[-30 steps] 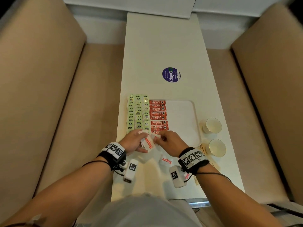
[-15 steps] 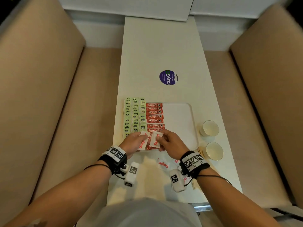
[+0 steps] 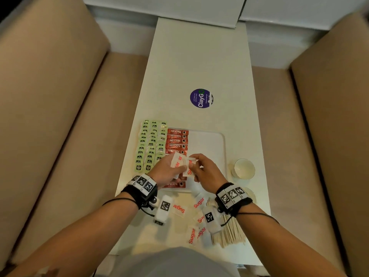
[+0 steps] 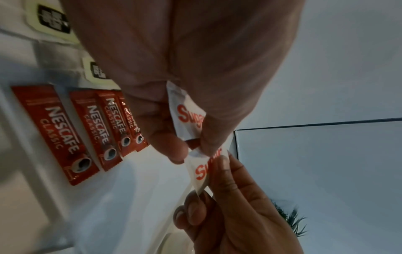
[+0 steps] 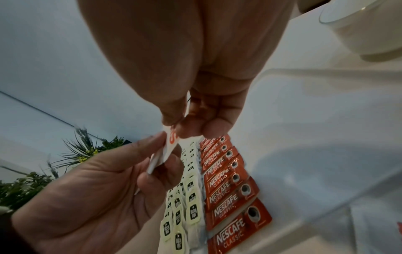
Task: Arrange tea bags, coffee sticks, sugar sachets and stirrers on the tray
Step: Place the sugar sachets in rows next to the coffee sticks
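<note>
White sugar sachets (image 3: 177,162) (seemingly several) now lifted higher, pinched between left hand (image 3: 166,172) and right hand (image 3: 206,172).

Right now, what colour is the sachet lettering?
Red-orange on white sachets, clearest in the left wrist view.

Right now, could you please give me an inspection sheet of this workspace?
Surface: white table, purple sticker.
Job's things: tray holds tea bags and coffee sticks; loose sugar sachets and stirrers lie near the table's front edge.
Clutter: two cups right of tray.
Hands: left hand and right hand each pinch a sugar sachet above the tray.
Cables: thin wrist cords.
Surroundings: beige benches.
</note>
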{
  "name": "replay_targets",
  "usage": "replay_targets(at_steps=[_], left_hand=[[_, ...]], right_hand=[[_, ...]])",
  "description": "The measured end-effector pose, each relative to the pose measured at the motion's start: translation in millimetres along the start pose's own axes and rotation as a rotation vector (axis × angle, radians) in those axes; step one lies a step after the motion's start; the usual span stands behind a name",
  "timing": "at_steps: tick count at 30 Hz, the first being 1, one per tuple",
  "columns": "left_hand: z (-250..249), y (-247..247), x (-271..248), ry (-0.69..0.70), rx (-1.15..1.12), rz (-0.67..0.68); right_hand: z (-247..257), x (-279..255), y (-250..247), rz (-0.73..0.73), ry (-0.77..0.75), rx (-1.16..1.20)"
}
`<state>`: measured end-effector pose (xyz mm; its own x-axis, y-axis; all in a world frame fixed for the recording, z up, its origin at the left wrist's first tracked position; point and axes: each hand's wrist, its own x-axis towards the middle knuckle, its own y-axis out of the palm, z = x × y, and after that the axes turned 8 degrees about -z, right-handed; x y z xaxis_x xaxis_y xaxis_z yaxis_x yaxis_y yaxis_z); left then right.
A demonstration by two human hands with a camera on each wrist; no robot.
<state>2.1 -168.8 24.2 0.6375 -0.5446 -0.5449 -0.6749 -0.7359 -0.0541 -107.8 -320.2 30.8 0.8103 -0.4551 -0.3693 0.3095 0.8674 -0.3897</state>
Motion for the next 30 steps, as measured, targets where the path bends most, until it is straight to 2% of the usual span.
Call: replay_targets(at_steps=[6, 9, 14, 18, 21, 30], left_hand=[[-11.1, 10.4, 16.6, -0.007, 0.011, -0.077], [-14.7, 10.0, 27.0, -0.042, 0.023, -0.064], [-20.5, 5.4, 41.6, 0.001, 0.107, -0.050], [-24.9, 1.9, 57.3, -0.069, -0.028, -0.060], [-29.7, -0.3, 68.5, -0.084, -0.044, -0.073], [-24.4, -4.7, 92.2, -0.125, -0.064, -0.132]], right_hand=[[-6.7, 14.6, -14.3, -0.025, 0.079, -0.017], [-13.4, 22.9, -16.5, 0.001, 0.073, -0.099], [-16.1, 42.4, -17.3, -0.009, 0.069, -0.119], [-12.4, 68.6, -22.0, -0.090, 0.099, -0.125], [-11.1, 91.6, -23.8, -0.139, 0.120, -0.168], [-28.1, 144.9, -16.5, -0.162, 0.231, -0.346]])
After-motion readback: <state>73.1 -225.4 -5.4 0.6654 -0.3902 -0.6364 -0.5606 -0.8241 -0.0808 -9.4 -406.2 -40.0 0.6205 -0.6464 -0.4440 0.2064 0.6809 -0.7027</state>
